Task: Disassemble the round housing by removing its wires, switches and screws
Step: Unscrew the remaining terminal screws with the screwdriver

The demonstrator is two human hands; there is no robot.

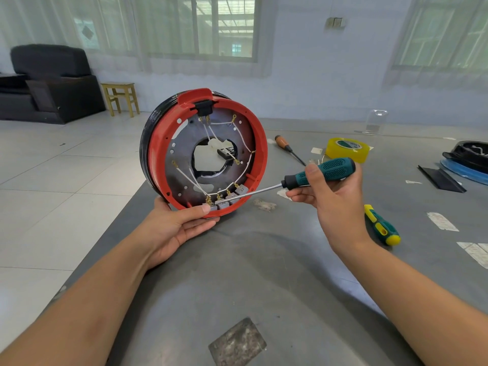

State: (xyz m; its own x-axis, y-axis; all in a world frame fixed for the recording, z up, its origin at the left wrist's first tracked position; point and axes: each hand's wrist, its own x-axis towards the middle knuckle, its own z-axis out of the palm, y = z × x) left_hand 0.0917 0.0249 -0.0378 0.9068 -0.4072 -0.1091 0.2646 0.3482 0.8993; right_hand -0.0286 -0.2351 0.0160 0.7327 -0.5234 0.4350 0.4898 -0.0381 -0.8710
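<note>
upright, round housing [158, 143] gripped by left hand [179, 228], right hand [335, 196] holding screwdriver [311, 175] tip-left at switches [224, 200]

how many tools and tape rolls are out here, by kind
screwdrivers: 3 (green-handled one in the right hand, wooden-handled one, yellow-and-green one)
tape rolls: 1 (yellow tape)
total: 4
</note>
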